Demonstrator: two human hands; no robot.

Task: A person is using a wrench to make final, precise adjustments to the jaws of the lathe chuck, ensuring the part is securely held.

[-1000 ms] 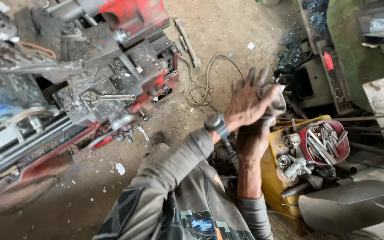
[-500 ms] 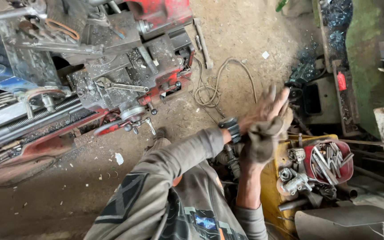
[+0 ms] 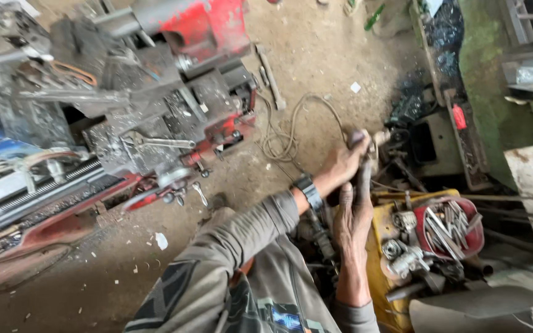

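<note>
Together both hands — left hand (image 3: pixel 342 165), right hand (image 3: pixel 353 217) — wrap fingers around a dark rod (image 3: pixel 364 176).

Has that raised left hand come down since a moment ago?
Yes. The left hand has dropped from open and raised to gripping a dark tool, closer to the yellow box.

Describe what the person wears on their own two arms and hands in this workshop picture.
Both hands are bare, with no gloves. The left hand has a dark wristwatch on a wide band at its wrist, just past the cuff of a long grey-brown sleeve. The right hand has its forearm uncovered, with a grey sleeve pushed up near the elbow.
</note>
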